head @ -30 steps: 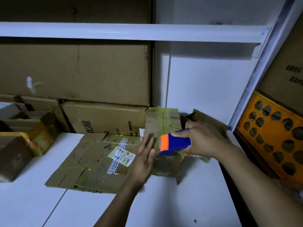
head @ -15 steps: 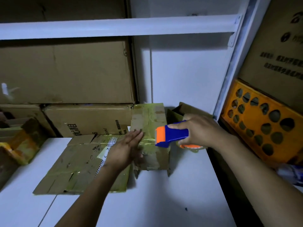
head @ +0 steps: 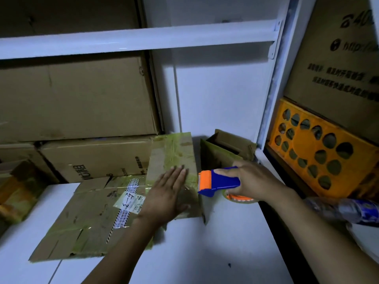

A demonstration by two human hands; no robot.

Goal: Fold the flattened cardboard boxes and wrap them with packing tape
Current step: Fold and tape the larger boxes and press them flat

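Head camera: left hand [head: 166, 193] lies flat, fingers straight, pressing on the folded box [head: 174, 148], which is wrapped in glossy tape. That box rests on the white table [head: 205, 253], overlapping the right edge of a flattened cardboard sheet [head: 82, 218]. Right hand [head: 254, 181] grasps the blue-and-orange tape dispenser [head: 219, 180], its orange head just beside the box's right edge. Small open carton [head: 225, 148] stands behind the dispenser; orange crate [head: 320, 152] at far right.

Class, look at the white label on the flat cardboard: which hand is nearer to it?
Left. The left hand lies flat on the folded box, just right of the label; the right hand grips the tape dispenser farther right.
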